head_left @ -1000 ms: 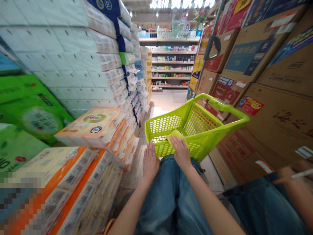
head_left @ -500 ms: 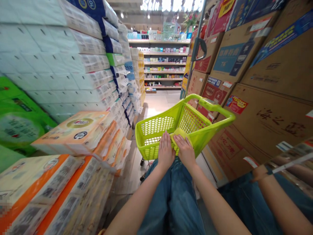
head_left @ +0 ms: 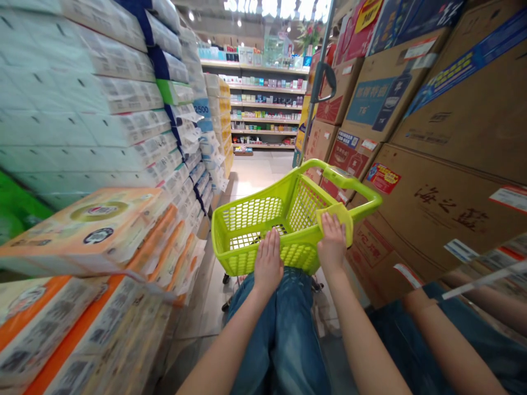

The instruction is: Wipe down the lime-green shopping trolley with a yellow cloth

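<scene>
A lime-green shopping cart with a latticed basket stands right in front of my knees, its handle pointing to the right. My left hand rests over the near rim, fingers together and extended over the edge, holding the cart. Farther right, my right hand has a yellow cloth under its fingers, pressed against the near rim close to the handle end. The cloth hangs partly over the outside of the basket. My right palm's underside is hidden.
Packs of tissue are stacked close on the left, with taller stacks behind. Cardboard cartons line the right side. A grey pole with a handle rises beyond the cart. Stocked shelves stand at the aisle's far end.
My right hand has slid right along the rim with the yellow cloth, away from my left hand. My left hand stays on the rim. The whole view has shifted slightly.
</scene>
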A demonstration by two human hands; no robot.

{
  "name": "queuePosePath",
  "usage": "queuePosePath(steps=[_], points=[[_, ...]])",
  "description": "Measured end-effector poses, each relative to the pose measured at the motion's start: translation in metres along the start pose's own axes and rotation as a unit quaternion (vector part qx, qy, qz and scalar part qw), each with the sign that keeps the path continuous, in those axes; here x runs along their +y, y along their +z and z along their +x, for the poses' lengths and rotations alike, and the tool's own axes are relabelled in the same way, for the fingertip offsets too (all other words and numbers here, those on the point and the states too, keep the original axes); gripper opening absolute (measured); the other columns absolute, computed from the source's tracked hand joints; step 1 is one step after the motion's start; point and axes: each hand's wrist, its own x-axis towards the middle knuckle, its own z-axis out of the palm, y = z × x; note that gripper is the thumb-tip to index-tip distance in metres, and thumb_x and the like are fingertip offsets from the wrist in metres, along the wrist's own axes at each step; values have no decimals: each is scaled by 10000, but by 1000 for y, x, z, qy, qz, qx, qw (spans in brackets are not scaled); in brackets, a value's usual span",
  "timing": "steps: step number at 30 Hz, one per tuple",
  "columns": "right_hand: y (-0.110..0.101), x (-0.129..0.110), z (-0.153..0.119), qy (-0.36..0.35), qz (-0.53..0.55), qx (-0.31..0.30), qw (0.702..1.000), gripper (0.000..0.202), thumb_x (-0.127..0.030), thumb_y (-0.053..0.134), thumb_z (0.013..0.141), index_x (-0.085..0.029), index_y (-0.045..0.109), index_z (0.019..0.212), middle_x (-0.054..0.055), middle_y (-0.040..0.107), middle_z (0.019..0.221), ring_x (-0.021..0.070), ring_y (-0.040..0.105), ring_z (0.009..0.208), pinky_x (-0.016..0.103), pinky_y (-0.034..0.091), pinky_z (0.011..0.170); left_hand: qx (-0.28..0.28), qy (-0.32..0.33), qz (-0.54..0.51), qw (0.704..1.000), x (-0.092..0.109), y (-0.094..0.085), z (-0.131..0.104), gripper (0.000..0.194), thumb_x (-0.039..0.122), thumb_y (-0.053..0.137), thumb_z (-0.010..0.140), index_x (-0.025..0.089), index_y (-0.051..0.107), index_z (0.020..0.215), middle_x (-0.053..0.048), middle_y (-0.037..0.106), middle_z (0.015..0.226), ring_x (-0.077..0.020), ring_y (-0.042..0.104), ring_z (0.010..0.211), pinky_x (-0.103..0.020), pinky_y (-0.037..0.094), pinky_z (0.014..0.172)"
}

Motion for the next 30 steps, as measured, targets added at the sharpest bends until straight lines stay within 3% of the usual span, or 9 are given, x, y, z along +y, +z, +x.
queuePosePath(steps=[4,7,11,15,18,21,26,28,30], points=[[22,-52,-30,-67,45,-29,996,715,14,372,755,-162,463,1442,67,549,1436,227,405,1398,440,255,1190,12,-3,19,1000,0,5,-6,878,174,503,788,63,95,1557,-104,176,1639,-236,122,1519,-411,177,1232],[23,-67,-39,-119,68,-67,988,710,19,369,756,-161,469,1436,50,533,1453,205,402,1402,406,257,1191,18,4,31,999,-1,8,-7,868,170,497,784,57,112,1554,-107,186,1636,-236,125,1518,-413,192,1229],[3,-29,-22,-166,51,-91,981,728,32,375,746,-189,472,1433,34,548,1441,173,434,1382,390,244,1197,19,4,38,999,-3,9,-6,858,166,495,786,59,125,1553,-102,189,1636,-232,132,1517,-399,194,1228],[-20,34,11,-80,0,-19,997,701,15,398,746,-177,494,1413,64,555,1432,200,444,1375,437,234,1204,17,7,27,999,-4,8,-6,848,172,496,800,73,125,1556,-94,203,1635,-231,144,1515,-401,195,1229],[-23,48,22,-30,-7,19,999,662,-1,413,750,-146,520,1388,87,564,1420,232,440,1378,465,249,1197,19,5,21,1000,-3,8,-6,836,173,494,808,69,131,1554,-99,213,1632,-240,148,1514,-408,191,1231],[-10,21,10,-27,2,11,1000,660,2,412,747,-131,526,1383,92,563,1420,251,435,1379,475,261,1192,21,-4,20,1000,0,8,-6,833,169,494,809,61,134,1552,-107,215,1630,-249,148,1513,-416,186,1233],[21,-55,-32,-96,63,-38,993,692,30,380,748,-156,514,1401,58,582,1404,212,453,1365,426,286,1187,26,-4,20,999,0,11,-6,844,148,488,791,52,133,1551,-124,245,1619,-252,162,1510,-428,195,1231],[24,-69,-40,-113,84,-51,989,698,29,384,748,-158,505,1409,54,567,1419,204,444,1371,417,289,1189,24,-1,21,999,-1,11,-6,842,141,482,784,55,142,1550,-121,250,1618,-251,164,1510,-428,192,1232],[21,-64,-38,-144,99,-71,982,701,28,386,747,-170,506,1409,49,570,1416,195,449,1366,408,301,1186,19,2,22,1000,-2,12,-6,837,143,480,785,56,149,1549,-115,243,1621,-248,162,1510,-420,185,1234]])
